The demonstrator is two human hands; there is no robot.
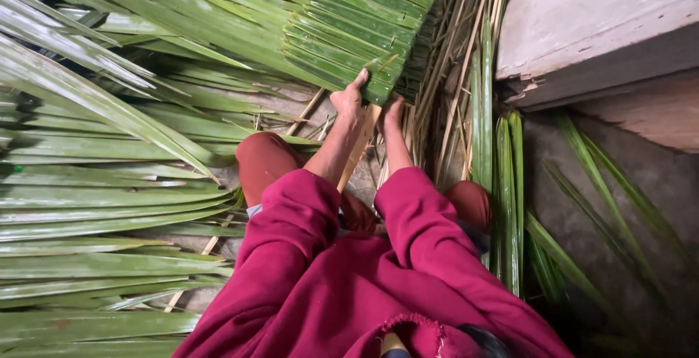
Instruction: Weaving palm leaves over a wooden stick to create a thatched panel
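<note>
Green palm leaves folded into a stitched panel (360, 20) fill the upper middle of the frame, strips running toward upper left; the left hand (348, 100) presses flat on its lower edge, seemingly steadying it; the right hand (393, 110) touches beside, its grip hidden.

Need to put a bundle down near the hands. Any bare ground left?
Bare floor lies right of the upright leaf strips, below the concrete slab. Left is crowded with long palm leaves; both hands press the folded leaf panel.
</note>
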